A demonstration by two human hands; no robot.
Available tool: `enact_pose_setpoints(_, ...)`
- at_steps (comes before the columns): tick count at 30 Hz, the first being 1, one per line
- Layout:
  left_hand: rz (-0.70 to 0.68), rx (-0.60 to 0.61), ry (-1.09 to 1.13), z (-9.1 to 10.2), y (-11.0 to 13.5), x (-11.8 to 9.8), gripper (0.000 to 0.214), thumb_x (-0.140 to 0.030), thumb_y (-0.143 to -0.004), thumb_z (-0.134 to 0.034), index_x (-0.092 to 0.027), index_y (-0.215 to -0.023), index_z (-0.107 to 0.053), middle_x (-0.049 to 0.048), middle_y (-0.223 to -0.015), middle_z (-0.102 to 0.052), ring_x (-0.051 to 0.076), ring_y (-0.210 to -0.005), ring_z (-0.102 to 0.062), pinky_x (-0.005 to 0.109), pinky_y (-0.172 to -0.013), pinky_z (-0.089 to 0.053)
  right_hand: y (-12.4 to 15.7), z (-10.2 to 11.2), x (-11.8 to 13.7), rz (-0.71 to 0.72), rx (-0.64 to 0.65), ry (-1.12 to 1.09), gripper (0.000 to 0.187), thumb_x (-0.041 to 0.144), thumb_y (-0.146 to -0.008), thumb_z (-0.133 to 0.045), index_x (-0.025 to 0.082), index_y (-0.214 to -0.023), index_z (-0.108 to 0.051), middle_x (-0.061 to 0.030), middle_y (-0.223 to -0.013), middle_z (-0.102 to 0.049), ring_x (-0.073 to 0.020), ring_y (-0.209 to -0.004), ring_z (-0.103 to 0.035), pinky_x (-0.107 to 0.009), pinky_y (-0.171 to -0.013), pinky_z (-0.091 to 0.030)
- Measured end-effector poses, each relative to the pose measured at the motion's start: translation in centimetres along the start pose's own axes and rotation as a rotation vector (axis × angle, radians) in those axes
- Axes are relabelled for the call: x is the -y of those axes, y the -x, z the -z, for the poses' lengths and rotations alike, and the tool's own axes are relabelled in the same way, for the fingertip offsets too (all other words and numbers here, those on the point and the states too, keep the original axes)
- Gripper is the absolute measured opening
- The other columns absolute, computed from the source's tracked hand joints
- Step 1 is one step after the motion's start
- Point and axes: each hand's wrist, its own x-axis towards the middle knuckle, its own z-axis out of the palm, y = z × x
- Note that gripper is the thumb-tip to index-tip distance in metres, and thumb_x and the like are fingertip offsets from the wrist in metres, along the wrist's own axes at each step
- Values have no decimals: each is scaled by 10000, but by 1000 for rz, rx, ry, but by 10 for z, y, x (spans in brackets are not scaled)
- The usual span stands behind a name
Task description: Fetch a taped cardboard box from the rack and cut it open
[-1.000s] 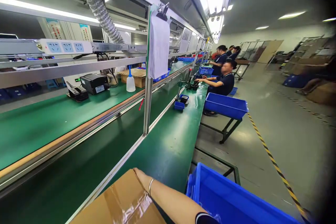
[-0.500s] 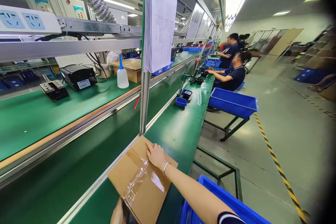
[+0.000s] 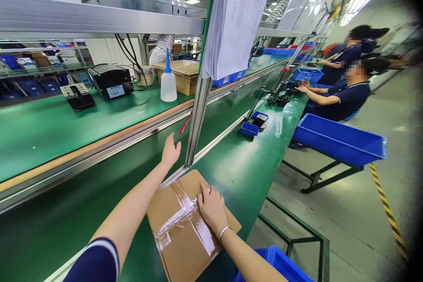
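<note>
A flat brown cardboard box (image 3: 185, 224), sealed with crossed clear tape, lies on the green bench (image 3: 251, 167) near its front edge. My right hand (image 3: 211, 205) rests palm down on the box top, fingers spread flat. My left hand (image 3: 170, 152) is stretched forward over the dark conveyor belt (image 3: 82, 211), fingers open and empty, close to the upright aluminium post (image 3: 196, 123). A bracelet circles my right wrist.
A sheaf of papers (image 3: 236, 17) hangs on the post. A squeeze bottle (image 3: 168, 81), a black device (image 3: 110, 80) and a cardboard box (image 3: 183, 75) stand on the far shelf. Blue bins (image 3: 337, 139) sit to the right. Two seated co-workers (image 3: 343, 92) work further along the line.
The box has been slid forward along the bench. My left arm has come up and reached out past the box toward the post. My view has moved forward and lower.
</note>
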Motion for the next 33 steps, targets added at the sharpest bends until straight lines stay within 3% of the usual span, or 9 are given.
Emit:
enact_pose_setpoints(4, -60, 28, -31, -23, -45, -17, 502, -218, -951, -353, -103, -1440, -366, 188, -1464, -437, 272, -1379, -394, 403, -1134, -343, 1, -2, -1, 2, 18, 20, 499, 389, -988, -318, 221, -1447, -420, -178, -1266, -539, -293, -1094, -520, -410, -897, -364)
enact_pose_setpoints(9, -56, 73, -46, -48, -78, -27, 429, -164, -949, -292, -130, -1333, -479, 193, -1155, -639, 310, -1059, -631, 449, -936, -484, 2, -2, -1, 1, 17, 44, 509, 391, -987, -316, 211, -1454, -409, -190, -1284, -527, -301, -1106, -515, -409, -890, -372)
enact_pose_setpoints(16, -113, 120, 51, -66, -97, -23, 343, -135, -942, -328, -104, -1237, -499, 192, -1115, -639, 299, -1041, -626, 446, -935, -482, 0, -1, 0, -19, 26, 44, 495, 377, -985, -319, 237, -1453, -403, -179, -1299, -509, -288, -1111, -496, -402, -902, -358)
enact_pose_setpoints(21, -178, 156, 121, -66, -95, -11, 433, -109, -928, -365, -113, -1359, -404, 183, -1289, -556, 276, -1199, -554, 453, -1052, -418, -1, 1, 0, -47, 64, -9, 515, 412, -983, -311, 244, -1465, -381, -180, -1310, -494, -294, -1106, -477, -414, -922, -334)
enact_pose_setpoints(25, -182, 148, 133, -61, -82, -1, 523, -83, -905, -381, -80, -1424, -323, 206, -1433, -442, 261, -1352, -423, 439, -1139, -337, 0, 0, 1, -55, 63, -15, 508, 407, -980, -323, 250, -1459, -385, -172, -1296, -496, -295, -1108, -471, -412, -918, -325)
enact_pose_setpoints(28, -140, 121, 97, -51, -58, 9, 518, -98, -902, -379, -38, -1414, -334, 244, -1449, -410, 271, -1380, -388, 447, -1166, -299, -1, 0, 2, -46, 42, -13, 499, 389, -975, -337, 245, -1449, -397, -166, -1272, -506, -294, -1095, -473, -409, -905, -328)
enact_pose_setpoints(31, -115, 132, 47, -33, -3, 23, 504, -154, -907, -394, -63, -1402, -370, 233, -1438, -432, 268, -1381, -393, 459, -1170, -299, -3, 4, 3, -34, 46, -47, 496, 376, -971, -342, 235, -1442, -405, -165, -1239, -516, -301, -1093, -471, -411, -889, -337)
enact_pose_setpoints(33, -109, 155, 10, -23, 59, 33, 497, -221, -908, -418, -91, -1388, -410, 222, -1434, -448, 286, -1383, -394, 502, -1163, -303, -5, 9, 5, -33, 67, -83, 500, 366, -971, -335, 218, -1444, -400, -178, -1242, -511, -313, -1100, -471, -428, -891, -343)
